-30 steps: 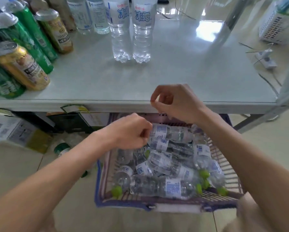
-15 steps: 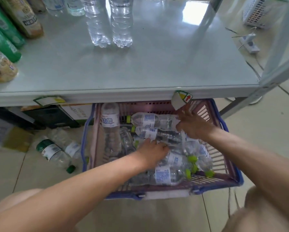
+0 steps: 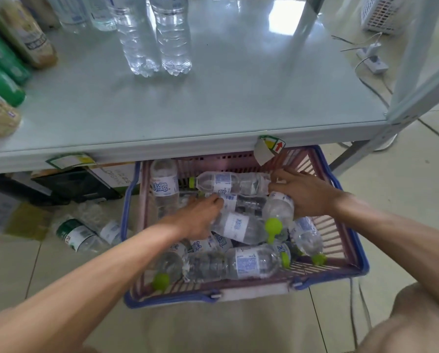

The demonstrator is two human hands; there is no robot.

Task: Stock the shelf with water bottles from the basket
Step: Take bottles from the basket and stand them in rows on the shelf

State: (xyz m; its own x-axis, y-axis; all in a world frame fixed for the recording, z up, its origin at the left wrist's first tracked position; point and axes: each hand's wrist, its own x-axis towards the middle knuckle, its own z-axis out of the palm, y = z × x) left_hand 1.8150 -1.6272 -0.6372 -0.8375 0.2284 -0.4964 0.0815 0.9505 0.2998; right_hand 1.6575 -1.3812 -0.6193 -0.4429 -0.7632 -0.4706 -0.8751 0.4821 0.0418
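Both hands were down in the pink slatted plastic basket (image 3: 340, 240) under the grey shelf (image 3: 213, 98): the left hand (image 3: 198, 217) curled onto, and the right hand (image 3: 305, 197) spread over, clear green-capped water bottles (image 3: 238, 225) lying crosswise, long axes left-to-right.

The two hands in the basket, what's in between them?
In the head view, lying water bottles fill the stretch between the left hand and right hand, inside the basket.

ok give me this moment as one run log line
phase: picking | left hand: on bottles in basket | right hand: on a lying water bottle | shelf: two water bottles upright
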